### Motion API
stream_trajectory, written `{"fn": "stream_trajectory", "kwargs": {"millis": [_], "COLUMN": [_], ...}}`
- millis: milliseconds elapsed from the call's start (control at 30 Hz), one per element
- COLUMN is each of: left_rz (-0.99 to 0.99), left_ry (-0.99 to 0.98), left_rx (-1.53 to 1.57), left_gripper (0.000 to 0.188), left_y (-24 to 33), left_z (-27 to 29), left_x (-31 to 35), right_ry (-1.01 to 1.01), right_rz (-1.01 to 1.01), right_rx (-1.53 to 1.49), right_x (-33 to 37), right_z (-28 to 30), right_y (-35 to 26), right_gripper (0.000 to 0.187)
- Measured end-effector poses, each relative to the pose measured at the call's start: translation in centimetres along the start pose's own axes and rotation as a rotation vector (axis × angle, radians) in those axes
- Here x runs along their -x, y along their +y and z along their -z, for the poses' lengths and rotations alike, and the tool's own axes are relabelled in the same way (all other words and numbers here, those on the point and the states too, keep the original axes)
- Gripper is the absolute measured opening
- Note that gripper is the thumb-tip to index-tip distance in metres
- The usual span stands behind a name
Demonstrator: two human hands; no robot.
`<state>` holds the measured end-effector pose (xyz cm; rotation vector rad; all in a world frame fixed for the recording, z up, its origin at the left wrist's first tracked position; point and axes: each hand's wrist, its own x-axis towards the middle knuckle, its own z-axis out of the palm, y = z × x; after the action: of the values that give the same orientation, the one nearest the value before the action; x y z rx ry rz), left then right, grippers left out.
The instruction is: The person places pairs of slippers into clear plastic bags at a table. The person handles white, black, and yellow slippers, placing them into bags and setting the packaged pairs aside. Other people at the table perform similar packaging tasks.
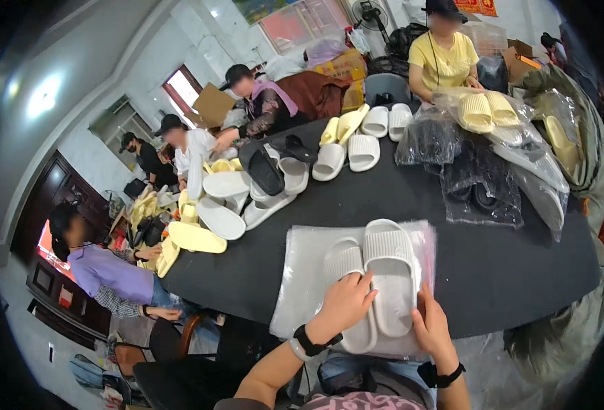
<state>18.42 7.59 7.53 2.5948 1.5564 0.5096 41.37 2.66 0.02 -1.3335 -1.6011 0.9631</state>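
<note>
Two white slide slippers with ribbed straps lie side by side before me, the left slipper [341, 255] and the right slipper [391, 301]. Under them is a stack of clear plastic bags [302, 273]. My left hand [346, 303] reaches across the left slipper, its fingertips at the inner edge of the right one. At the outer edge of the right slipper, my right hand [434, 326] grips with thumb and fingers. My left palm and curled fingers hide part of the left slipper's footbed.
Loose white, yellow and black slippers [223, 219] are heaped at the table's left. Two white pairs [363, 152] and a yellow pair [343, 125] stand at the back. Bagged slippers [483, 188] cover the right side of the black table [520, 273]. Several people sit around it.
</note>
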Motion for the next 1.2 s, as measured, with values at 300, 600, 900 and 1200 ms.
{"fn": "stream_trajectory", "kwargs": {"millis": [300,600,900,1200], "left_rz": [0.104,0.482,0.532,0.105], "left_ry": [0.19,0.277,0.665,0.341], "left_rx": [0.043,0.179,-0.107,0.38], "left_gripper": [0.028,0.027,0.054,0.056], "left_y": [-11.5,-36.1,-49.1,-37.0], "left_z": [10.0,18.1,20.7,10.0], "left_x": [-1.2,-9.0,-19.1,-10.5], "right_ry": [0.044,0.043,0.057,0.04], "right_rz": [0.264,0.289,0.299,0.222], "right_rx": [0.32,0.355,0.36,0.306], "right_x": [0.3,0.3,0.1,0.3], "right_z": [0.0,-0.1,0.1,-0.1], "right_y": [0.6,0.4,-1.3,-0.7], "right_gripper": [0.055,0.046,0.042,0.042]}}
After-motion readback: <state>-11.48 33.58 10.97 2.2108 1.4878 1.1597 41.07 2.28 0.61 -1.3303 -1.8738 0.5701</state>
